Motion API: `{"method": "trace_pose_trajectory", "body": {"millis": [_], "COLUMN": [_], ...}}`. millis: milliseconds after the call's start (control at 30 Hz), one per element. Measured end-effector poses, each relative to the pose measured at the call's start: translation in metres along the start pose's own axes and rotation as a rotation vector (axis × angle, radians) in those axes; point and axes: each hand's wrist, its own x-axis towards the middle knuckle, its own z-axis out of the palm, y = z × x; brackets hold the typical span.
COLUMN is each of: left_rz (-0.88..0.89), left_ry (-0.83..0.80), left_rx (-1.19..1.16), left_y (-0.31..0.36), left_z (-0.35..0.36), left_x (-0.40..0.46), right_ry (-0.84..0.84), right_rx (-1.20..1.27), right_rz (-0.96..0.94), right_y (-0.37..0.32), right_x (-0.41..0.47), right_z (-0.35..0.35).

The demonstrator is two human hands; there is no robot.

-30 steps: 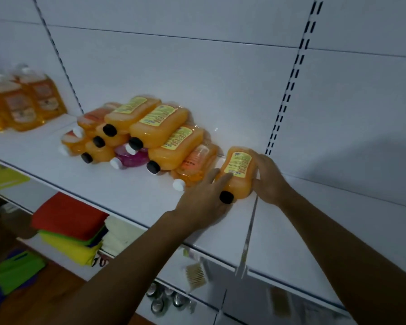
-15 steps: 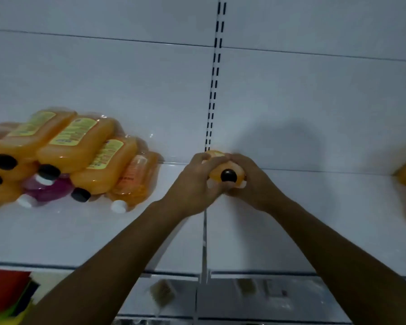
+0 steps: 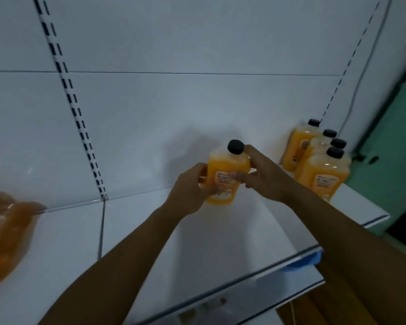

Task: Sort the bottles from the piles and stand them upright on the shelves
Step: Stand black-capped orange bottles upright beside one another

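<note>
- Your left hand [image 3: 190,186] and right hand [image 3: 263,177] both grip one orange bottle [image 3: 227,174], fingers curled round its sides; the left hand takes the lower left side and the right hand the upper right.
- You hold that bottle nearly upright, its black cap [image 3: 235,146] on top and its label facing you, above the white shelf [image 3: 150,242] and in front of the back panel.
- To the right of the held bottle, a group of orange bottles [image 3: 319,163] with black caps stands upright at the shelf's far right end, well apart from your hands.
- Far to the left of the held bottle, a blurred orange pile [image 3: 5,231] lies at the frame's edge; you cannot make out single bottles there.
- A slotted upright rail [image 3: 70,99] runs down the back panel, left of the held bottle.
</note>
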Motion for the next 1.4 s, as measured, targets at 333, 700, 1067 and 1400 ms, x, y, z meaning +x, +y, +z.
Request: {"method": "trace_pose_trajectory", "body": {"millis": [333, 700, 1067, 1400], "left_rz": [-0.093, -0.082, -0.325, -0.529], "left_ry": [0.075, 0.169, 0.223, 0.632], "left_rx": [-0.111, -0.027, 0.339, 0.729], "left_y": [0.007, -0.007, -0.041, -0.045], "left_z": [0.097, 0.114, 0.021, -0.127], "left_x": [0.089, 0.11, 0.01, -0.203], "right_ry": [0.26, 0.394, 0.298, -0.267], "right_rx": [-0.319, -0.184, -0.296, -0.046], "right_rz": [0.073, 0.094, -0.371, -0.504], "right_y": [0.058, 0.095, 0.013, -0.095], "right_x": [0.039, 0.064, 0.073, 0.065], "right_z": [-0.054, -0.039, 0.061, 0.262]}}
